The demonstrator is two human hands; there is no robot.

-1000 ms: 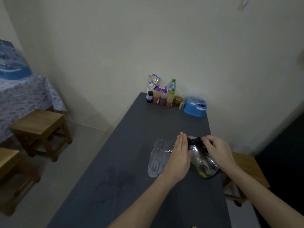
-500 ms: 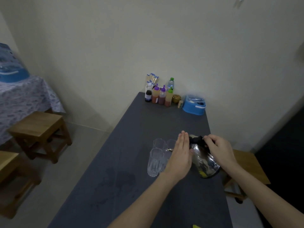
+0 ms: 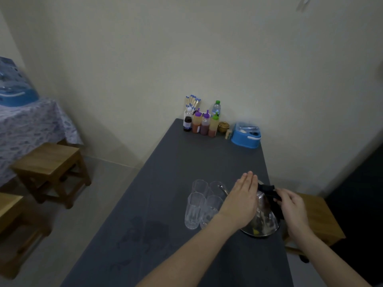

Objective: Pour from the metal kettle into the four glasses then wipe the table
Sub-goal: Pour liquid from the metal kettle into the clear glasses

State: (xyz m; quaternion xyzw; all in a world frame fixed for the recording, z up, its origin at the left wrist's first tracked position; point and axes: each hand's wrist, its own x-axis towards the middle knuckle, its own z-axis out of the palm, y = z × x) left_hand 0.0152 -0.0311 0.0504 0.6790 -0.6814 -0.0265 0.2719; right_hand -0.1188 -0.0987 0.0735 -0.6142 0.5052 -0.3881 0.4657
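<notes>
- My right hand (image 3: 290,206) has its grip on the black handle (image 3: 271,193) of the metal kettle (image 3: 262,220), fingers curled over the top of it; I judge this is the carrying hold, taken so the wrist can tip the spout toward the glasses.
- My left hand (image 3: 242,201) lies flat, fingers straight and together, against the kettle's left flank. It grips nothing; the palm looks to be steadying the body while the other hand settles, though I cannot tell how firmly it presses.
- The kettle sits on the table (image 3: 186,158) near its right edge, base down, and looks upright. Its thin spout (image 3: 222,188) curves out to the left, ending over the glasses.
- The four glasses (image 3: 204,204) stand upright in a tight two-by-two cluster just left of the kettle, touching or nearly so. Packed that close to the spout, they should need only a small shift between pours. They look empty or nearly so; I cannot say for sure in this dim light.
- Faint darker patches (image 3: 149,233) mark the table nearer me; possibly damp, which the wipe would deal with later.
- At the far end, by the wall, sauce bottles (image 3: 204,124) and a blue container (image 3: 246,136) stand well apart from the work, clear of any pouring swing.
- I judge pouring has not begun.
</notes>
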